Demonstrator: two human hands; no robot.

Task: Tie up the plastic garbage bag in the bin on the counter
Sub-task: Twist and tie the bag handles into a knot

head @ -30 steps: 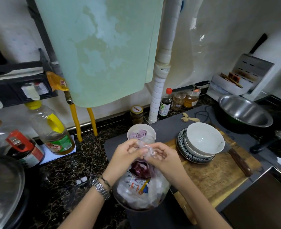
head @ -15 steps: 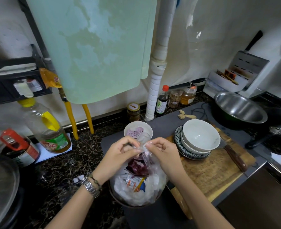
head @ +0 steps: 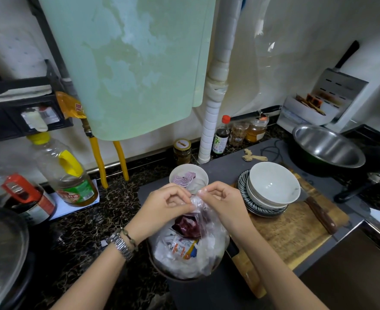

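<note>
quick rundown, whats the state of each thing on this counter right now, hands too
garbage bag: full, in the bin, top gathered, not yet knotted
bin: upright on the counter
left hand: pinching the bag top
right hand: pinching the bag top
oil bottle: upright, capped, partly full
stacked bowls: upright, top one empty
small bowl: holds sliced onion
metal bowl: empty
knife: flat on the cutting board

Left hand (head: 166,206) and right hand (head: 221,203) have drawn slightly apart, toward 9 and 3 o'clock, stretching the bag (head: 198,220) top
</note>
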